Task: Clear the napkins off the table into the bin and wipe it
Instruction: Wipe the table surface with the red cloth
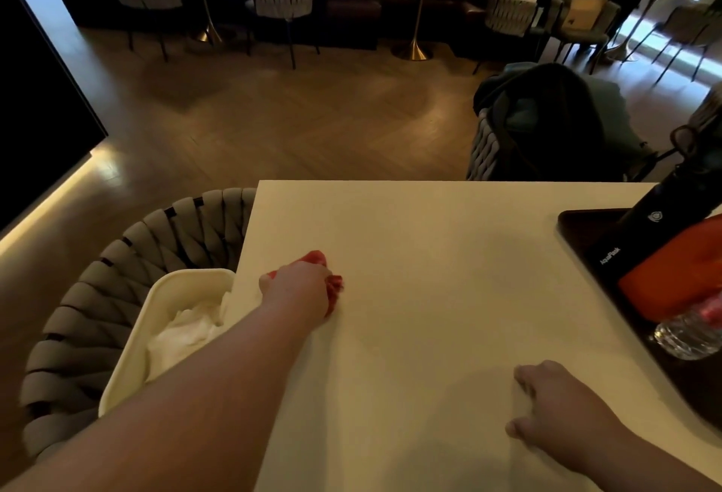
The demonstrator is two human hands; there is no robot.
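Observation:
My left hand (pixel 299 288) grips a bunched red cloth (pixel 332 288) and holds it down on the white table (pixel 429 257) near its left edge. The cloth shows only above and to the right of my knuckles. A cream bin (pixel 156 308) sits on the woven chair left of the table, with crumpled white napkins (pixel 183 331) inside it. My right hand (pixel 554 409) rests on the table near the front right, fingers loosely curled, holding nothing.
A dark tray (pixel 578 230) at the table's right edge carries a black flask (pixel 660 210), an orange object (pixel 680 280) and a clear plastic bottle (pixel 687 331). A woven grey chair (pixel 97 296) stands at left; another chair with dark clothing (pixel 547 120) stands beyond the table.

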